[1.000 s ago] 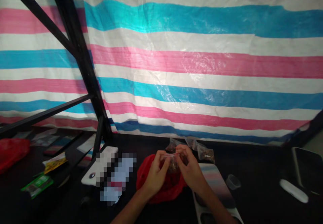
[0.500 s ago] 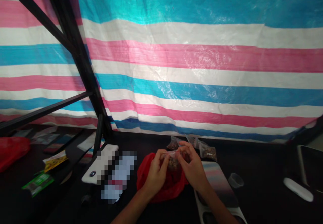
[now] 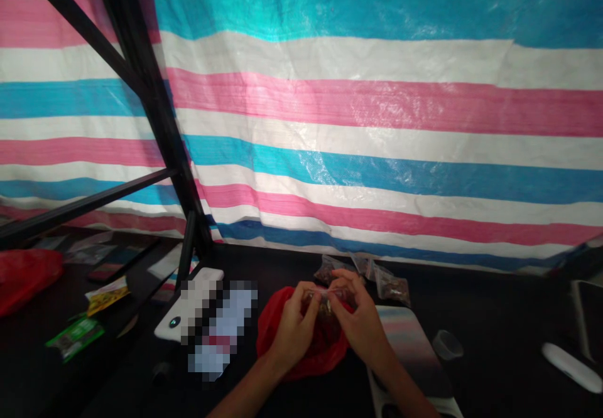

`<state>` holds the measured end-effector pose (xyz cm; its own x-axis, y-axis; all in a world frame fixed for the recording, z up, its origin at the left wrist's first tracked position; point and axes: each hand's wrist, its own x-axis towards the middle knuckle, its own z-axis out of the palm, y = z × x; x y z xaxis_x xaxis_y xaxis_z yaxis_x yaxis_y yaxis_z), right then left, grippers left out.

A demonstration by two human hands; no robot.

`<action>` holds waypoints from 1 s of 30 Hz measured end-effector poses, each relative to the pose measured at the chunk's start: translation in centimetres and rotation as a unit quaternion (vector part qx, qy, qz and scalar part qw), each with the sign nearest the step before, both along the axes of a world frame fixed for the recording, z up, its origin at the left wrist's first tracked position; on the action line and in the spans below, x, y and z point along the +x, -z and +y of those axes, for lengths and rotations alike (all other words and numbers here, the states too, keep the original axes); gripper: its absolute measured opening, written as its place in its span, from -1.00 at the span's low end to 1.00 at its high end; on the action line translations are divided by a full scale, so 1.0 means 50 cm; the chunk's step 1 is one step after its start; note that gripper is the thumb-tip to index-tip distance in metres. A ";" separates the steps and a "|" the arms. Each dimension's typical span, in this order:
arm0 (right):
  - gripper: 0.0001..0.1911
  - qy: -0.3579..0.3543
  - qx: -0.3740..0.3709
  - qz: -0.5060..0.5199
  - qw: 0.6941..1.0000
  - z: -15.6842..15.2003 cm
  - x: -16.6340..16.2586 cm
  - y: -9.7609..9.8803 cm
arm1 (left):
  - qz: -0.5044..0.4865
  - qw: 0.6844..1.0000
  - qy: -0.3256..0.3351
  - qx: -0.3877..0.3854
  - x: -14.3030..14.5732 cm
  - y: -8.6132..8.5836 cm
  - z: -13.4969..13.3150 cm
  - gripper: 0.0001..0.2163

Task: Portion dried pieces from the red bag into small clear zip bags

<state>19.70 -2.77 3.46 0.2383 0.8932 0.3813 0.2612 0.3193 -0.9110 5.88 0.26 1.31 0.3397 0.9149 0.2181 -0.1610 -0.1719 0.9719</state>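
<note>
Both hands pinch the top edge of a small clear plastic bag (image 3: 326, 305) with brownish contents. My left hand (image 3: 298, 324) grips the edge at its left, thumb and fingers pressed together. At the right side of the same edge, my right hand (image 3: 360, 317) closes thumb and fingers on it. Beneath the hands lies a red plastic bag (image 3: 273, 324), opened out, its inside mostly dark and partly covered. Just beyond the hands are several filled clear bags (image 3: 393, 287). A scale with a shiny metal plate (image 3: 414, 349) sits right of the red bag, partly under my right forearm.
A small clear plastic cup (image 3: 447, 345) stands right of the scale, and a white oblong object (image 3: 572, 366) lies farther right. On the left are a white device (image 3: 205, 286), a green packet (image 3: 78, 336), a yellow packet (image 3: 108, 295) and another red bag (image 3: 28, 280). A black frame post (image 3: 164, 135) rises before the striped sheet (image 3: 330, 104).
My fingertips have come closer together along the small bag's top edge. The camera view has shifted slightly; the things on the table lie as before.
</note>
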 end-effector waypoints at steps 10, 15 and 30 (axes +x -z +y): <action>-0.65 -0.029 -0.018 0.010 0.999 -0.004 0.002 -0.002 | 0.004 1.000 -0.009 0.024 -0.005 -0.015 -0.002 -0.82; -0.72 -0.042 -0.019 0.003 0.999 -0.009 -0.004 -0.006 | 0.026 0.994 -0.052 0.089 -0.010 -0.025 -0.006 -0.84; -0.72 0.191 0.096 -0.034 0.976 -0.010 0.075 -0.063 | 0.105 0.980 -0.053 0.159 -0.023 -0.013 -0.001 -0.73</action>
<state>23.46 -3.25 6.63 0.5088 0.6536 0.5603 0.4530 0.3502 -0.8199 4.75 0.21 1.96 0.3139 0.8445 0.4339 0.0721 -0.4769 0.8760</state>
